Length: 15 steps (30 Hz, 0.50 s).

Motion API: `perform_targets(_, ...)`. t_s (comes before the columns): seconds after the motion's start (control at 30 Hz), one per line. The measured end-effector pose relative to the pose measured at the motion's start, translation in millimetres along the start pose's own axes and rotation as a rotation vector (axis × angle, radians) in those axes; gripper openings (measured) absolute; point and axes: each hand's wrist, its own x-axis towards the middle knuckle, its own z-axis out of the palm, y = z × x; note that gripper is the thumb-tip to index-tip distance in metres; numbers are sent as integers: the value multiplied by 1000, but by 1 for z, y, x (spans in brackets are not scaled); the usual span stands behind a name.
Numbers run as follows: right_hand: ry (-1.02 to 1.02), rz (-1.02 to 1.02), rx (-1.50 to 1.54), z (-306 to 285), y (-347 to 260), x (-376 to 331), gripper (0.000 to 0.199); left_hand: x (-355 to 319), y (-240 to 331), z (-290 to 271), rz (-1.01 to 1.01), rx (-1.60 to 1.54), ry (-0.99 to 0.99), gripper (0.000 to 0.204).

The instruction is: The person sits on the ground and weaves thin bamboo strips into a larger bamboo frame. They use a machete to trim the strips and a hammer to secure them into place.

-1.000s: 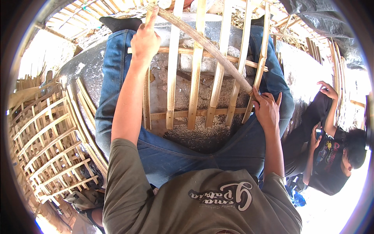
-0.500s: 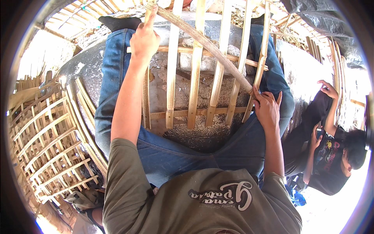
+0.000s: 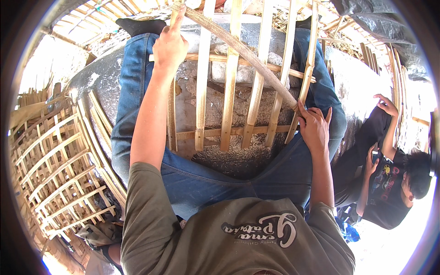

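The left hand [image 3: 170, 45] closes its grip on the upper end of a diagonal bamboo strip [image 3: 238, 46], and the right hand [image 3: 314, 128] pinches its lower end against a bamboo lattice frame [image 3: 229, 91] lying across the person's jeans-clad legs [image 3: 133, 105]. Finished lattice panels [image 3: 55, 169] lean at left.

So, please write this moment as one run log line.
left hand: grips diagonal bamboo strip top | right hand: holds its lower end | bamboo lattice frame: between knees

No packages, labels, signs, screens
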Motion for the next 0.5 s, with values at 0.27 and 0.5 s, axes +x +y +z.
perform_targets(0.27,-5,-3,-7,0,0,0,54,-1,1,-3,-3,-12,-15,87)
perform_targets(0.5,10,1,-16,1,0,0,54,-1,3,-3,-22,-39,-13,81)
